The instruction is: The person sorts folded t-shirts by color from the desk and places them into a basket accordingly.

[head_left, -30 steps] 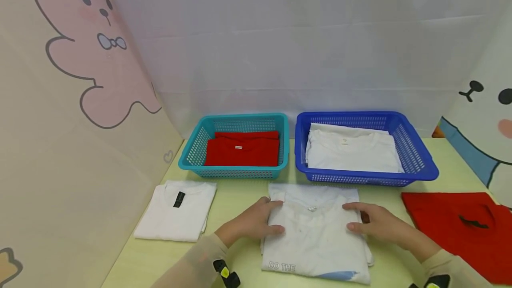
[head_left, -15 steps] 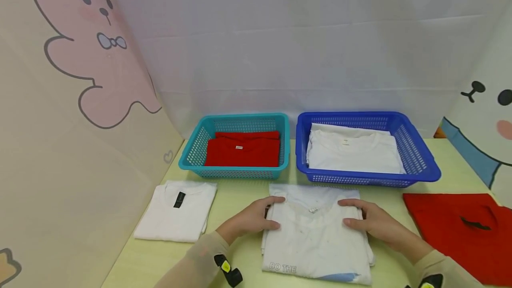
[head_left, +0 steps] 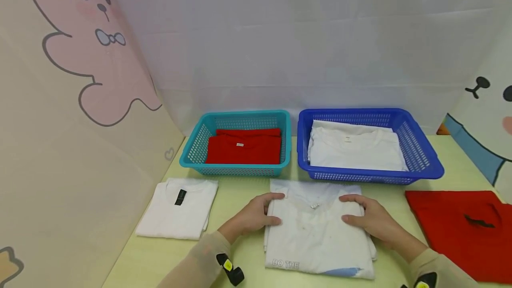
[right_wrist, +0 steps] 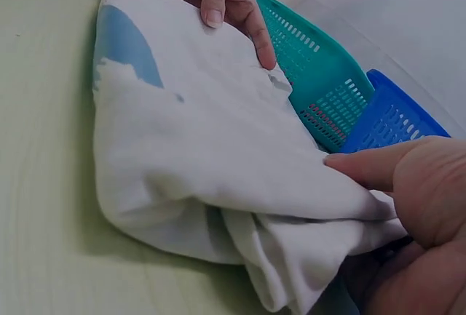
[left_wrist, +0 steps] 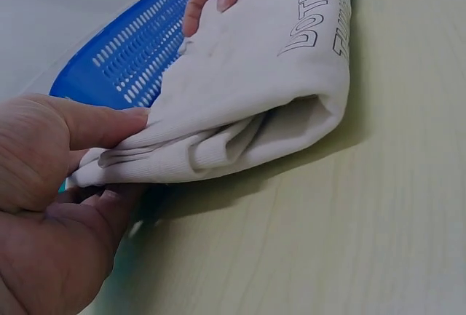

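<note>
A folded white T-shirt with outlined lettering and a blue patch lies in front of me. My left hand grips its left edge, thumb on top and fingers underneath, as the left wrist view shows. On the opposite edge my right hand pinches the layers the same way; in the right wrist view its lower fingers are partly hidden under the cloth. Folded layers show along the side in the left wrist view, and that edge looks lifted a little off the table.
Behind stand a teal basket with folded red shirts and a blue basket with folded white shirts. Another folded white shirt lies at the left, a red one at the right. Patterned curtains surround the table.
Both hands have closed in on the T-shirt's side edges and now grip them. The shirt has hardly moved; the head view has shifted slightly.
</note>
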`<state>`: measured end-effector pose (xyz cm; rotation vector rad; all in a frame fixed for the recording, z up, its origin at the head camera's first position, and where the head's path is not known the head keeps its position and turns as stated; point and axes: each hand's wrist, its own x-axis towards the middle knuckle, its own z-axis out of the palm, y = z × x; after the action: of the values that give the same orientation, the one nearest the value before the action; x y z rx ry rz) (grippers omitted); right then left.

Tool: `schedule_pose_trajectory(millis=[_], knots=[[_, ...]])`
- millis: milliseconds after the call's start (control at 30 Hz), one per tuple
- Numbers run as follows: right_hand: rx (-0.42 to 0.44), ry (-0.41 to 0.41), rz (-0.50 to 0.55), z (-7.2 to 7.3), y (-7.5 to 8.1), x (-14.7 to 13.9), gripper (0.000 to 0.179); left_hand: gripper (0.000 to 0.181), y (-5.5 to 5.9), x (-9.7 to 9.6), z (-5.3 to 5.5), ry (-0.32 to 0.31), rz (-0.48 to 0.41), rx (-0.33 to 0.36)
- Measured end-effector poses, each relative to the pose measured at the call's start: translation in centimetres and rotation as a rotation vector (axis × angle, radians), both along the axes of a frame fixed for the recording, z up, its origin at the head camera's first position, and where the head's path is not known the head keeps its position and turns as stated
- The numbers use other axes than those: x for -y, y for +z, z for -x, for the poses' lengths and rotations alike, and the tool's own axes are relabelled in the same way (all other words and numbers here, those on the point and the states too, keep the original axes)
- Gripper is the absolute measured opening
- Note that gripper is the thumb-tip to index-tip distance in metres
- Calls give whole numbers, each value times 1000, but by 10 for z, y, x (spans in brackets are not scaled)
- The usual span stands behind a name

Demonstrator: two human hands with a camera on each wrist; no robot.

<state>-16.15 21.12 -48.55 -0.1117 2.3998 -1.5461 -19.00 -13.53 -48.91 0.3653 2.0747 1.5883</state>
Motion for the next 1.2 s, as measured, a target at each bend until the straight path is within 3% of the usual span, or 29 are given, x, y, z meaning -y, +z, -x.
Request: schedule_pose_trajectory(millis=[267,533,733,1067,1200], knots=[[-38,-10,-60,-12,13,-3,66,67,7,-1,-7,7,-99,26],[-76,-40,-119,-25,37,-10,69,66,27,-3,-19,28,-93,-102],[-104,-84,-86,-35,57,-14,66,66,48,-4,-23,12,-103,-205],[-278,-122,-168,-35,89,-30,58,66,81,-8,-17,-32,-152,-355],[-300,-134,-202,-30,100,-37,60,66,92,-16,-7,-42,-151,-353]])
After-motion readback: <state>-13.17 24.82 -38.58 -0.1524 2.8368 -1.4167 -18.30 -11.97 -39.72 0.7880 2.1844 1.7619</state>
